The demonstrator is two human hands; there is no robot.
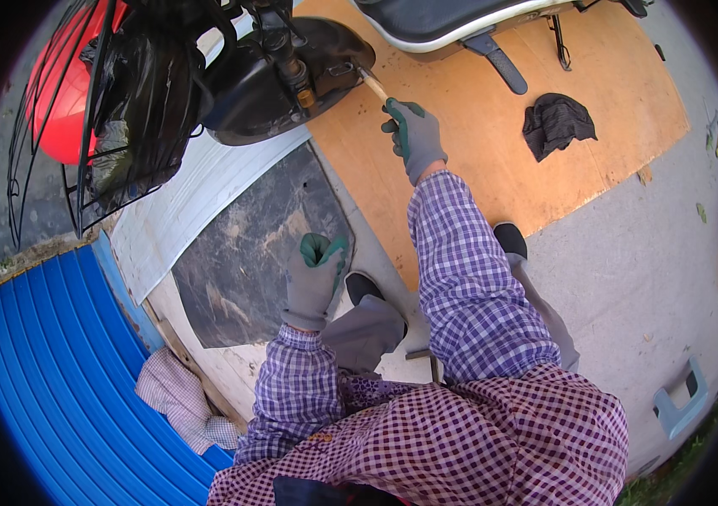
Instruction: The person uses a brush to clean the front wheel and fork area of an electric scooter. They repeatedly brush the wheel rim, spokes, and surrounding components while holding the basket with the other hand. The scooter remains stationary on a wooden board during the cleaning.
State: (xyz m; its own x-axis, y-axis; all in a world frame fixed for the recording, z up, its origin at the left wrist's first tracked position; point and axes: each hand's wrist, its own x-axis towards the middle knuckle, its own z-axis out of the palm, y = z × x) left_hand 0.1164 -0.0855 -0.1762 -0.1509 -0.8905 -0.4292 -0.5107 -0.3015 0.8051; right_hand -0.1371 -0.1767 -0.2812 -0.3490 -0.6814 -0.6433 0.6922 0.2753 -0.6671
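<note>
My right hand (416,137), in a grey and green glove, is closed around a tool with a pale wooden handle (373,87). Its small far end meets the edge of a black fender (245,94) on a two-wheeled vehicle, beside a small metal loop; the kind of tip is too small to tell. Lower and to the left, my left hand (311,274) wears a matching glove. Its fingers are curled in, and nothing shows between them. It hovers above a dark scuffed mat (249,244), apart from the vehicle.
A black wire basket (80,181) holds a red round object (64,101) and a black plastic bag (144,110). On the orange board (477,160) lies a crumpled black cloth (557,125). Blue corrugated sheet (64,363) stands left; a light-blue plastic stool (681,401) is at right.
</note>
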